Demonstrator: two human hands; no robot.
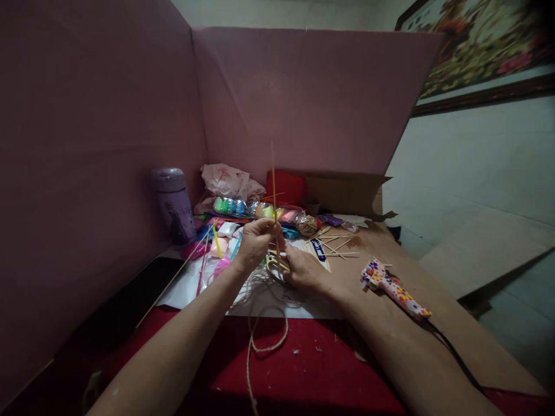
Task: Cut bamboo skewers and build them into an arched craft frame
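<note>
Over the middle of the table, my left hand (256,244) is closed in a pinch on a thin wooden stick (273,179). The stick points straight up, and its lower part runs down past my fingers. Close on the right, my right hand (303,267) is closed around scissors (273,267) with yellow-and-dark handles; the blades are mostly hidden by my fingers. Loops of pale twine (271,349) lie below both hands and trail over the red cloth (312,370) toward me. A white sheet (173,292) is under the hands.
A flowered glue gun (396,289) with a black cord lies on cardboard at right. Behind my hands are loose sticks (340,245), a blue box cutter (318,249), a twine ball (307,225) and packs of coloured clay (232,206). A purple bottle (176,208) stands left beside pink panels (303,98).
</note>
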